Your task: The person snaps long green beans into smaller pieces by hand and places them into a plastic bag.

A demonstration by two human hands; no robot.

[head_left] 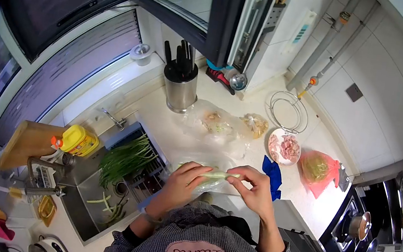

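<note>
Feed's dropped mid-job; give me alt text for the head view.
The person's left hand and right hand hold a pale green, elongated vegetable piece above a cream-white counter. Long dark green leaves lie at the steel sink on the left; a white plate of pink meat sits forward right.

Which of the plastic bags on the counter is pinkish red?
The pinkish-red bag beside the white plate of meat, on the side toward the stove; the bags between the plate and the knife block look colourless.

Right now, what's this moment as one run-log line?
left hand: gripping pale-green stalk | right hand: pinching its right end | nearby: clear plastic bag | at sink: long green leaves
</note>
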